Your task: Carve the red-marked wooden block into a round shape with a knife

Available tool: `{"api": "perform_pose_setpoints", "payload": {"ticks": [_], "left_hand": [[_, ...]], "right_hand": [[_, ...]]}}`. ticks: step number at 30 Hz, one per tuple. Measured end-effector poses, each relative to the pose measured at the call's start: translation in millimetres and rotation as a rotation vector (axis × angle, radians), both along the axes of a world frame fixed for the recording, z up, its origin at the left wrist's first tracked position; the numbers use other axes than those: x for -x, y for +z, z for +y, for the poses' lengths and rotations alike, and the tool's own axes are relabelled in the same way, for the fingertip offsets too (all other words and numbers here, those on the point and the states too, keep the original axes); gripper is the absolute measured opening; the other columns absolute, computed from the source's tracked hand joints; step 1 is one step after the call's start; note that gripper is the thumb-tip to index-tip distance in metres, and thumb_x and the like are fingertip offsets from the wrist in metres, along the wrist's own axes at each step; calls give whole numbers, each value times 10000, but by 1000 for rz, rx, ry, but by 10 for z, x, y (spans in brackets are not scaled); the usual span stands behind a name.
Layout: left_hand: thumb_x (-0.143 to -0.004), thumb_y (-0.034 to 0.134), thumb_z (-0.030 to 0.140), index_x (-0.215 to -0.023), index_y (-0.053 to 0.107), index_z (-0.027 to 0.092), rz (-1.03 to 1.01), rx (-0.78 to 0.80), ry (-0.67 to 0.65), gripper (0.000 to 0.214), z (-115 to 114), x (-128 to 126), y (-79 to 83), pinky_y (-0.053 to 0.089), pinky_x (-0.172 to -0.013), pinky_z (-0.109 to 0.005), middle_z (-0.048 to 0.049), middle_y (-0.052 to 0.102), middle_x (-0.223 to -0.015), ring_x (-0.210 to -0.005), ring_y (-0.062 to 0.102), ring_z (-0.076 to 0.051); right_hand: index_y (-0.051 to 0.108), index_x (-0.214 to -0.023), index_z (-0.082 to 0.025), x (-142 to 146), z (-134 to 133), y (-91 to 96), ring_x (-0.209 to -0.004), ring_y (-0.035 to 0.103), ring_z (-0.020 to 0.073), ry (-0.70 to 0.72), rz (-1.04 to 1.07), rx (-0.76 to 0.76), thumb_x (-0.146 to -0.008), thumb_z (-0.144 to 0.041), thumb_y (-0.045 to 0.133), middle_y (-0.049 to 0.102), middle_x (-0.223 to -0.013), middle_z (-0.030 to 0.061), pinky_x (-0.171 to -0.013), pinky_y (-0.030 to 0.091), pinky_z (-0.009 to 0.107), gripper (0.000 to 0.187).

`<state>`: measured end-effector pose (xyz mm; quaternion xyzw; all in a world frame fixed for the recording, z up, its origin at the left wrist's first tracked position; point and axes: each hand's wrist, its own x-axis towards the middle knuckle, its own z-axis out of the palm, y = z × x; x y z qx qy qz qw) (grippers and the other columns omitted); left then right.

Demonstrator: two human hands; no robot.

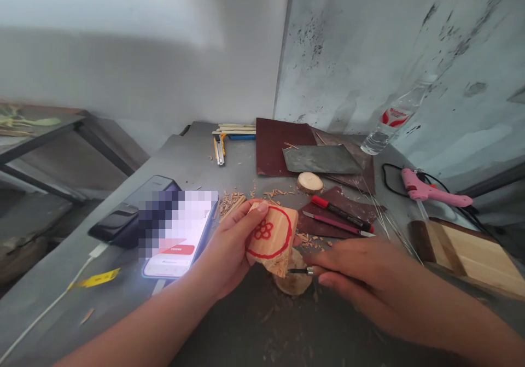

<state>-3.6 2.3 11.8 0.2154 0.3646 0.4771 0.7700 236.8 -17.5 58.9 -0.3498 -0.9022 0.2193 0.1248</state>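
Note:
My left hand (232, 246) is closed around a pale wood block (281, 227), thumb on its upper face. A red circle with a red flower outline is drawn on that face, and the block's lower edge is rough and cut away. In my right hand (365, 279) is a carving tool (304, 271) with a thin dark shaft and a silver collar; its handle is hidden in the palm. The tool's tip meets or nearly meets the block's lower right corner. Beneath them lies a round wood slice (293, 286) on the grey table (213, 334).
Wood shavings (233, 200) lie behind the block. To the left are a lit phone (188, 236) and a black device (135, 205). A red marker (342, 214), a craft knife (330, 222), a pink glue gun (430, 189) and a tilted-looking water bottle (396, 118) stand or lie rightward.

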Motion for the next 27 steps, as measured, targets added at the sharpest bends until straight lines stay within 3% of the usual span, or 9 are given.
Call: {"api": "perform_pose_setpoints", "payload": {"ticks": [4,10,14,18,27], "left_hand": [[-1024,591,261,-951,670,166,11,3,13,144,4,-8,25,637,-620,-249,-63,780,-840,-648,777,-174],[-1028,591,248,-949,654,158,58,11,21,136,19,-17,38,632,-628,-242,-59,774,-819,-644,771,-163],[-1017,593,240,-920,649,157,66,23,38,139,22,-25,41,617,-615,-228,-61,767,-811,-640,762,-155],[-941,709,313,-943,647,172,115,-6,19,155,11,-15,11,609,-615,-239,-55,763,-815,-660,755,-166],[-865,794,389,-943,642,177,168,-28,6,272,21,-8,-63,565,-617,-211,-30,756,-814,-657,719,-132]], "right_hand": [[734,-1222,-259,2,-10,7,-959,759,176,-8,36,-22,-1071,-239,545,808,-1136,7,-823,561,258,242],[719,-1242,-333,-48,-4,27,-955,749,149,-75,94,62,-1010,-234,657,795,-1102,-44,-822,559,244,260],[780,-1118,-332,-65,9,108,-1012,756,186,-181,228,92,-963,-240,697,797,-1100,-14,-827,599,251,198],[824,-977,-319,-59,34,163,-1004,773,217,-229,340,248,-945,-353,750,796,-1072,23,-813,633,264,88],[813,-981,-290,-78,76,129,-934,774,219,-263,285,283,-936,-378,768,789,-1069,34,-823,630,295,109]]}}
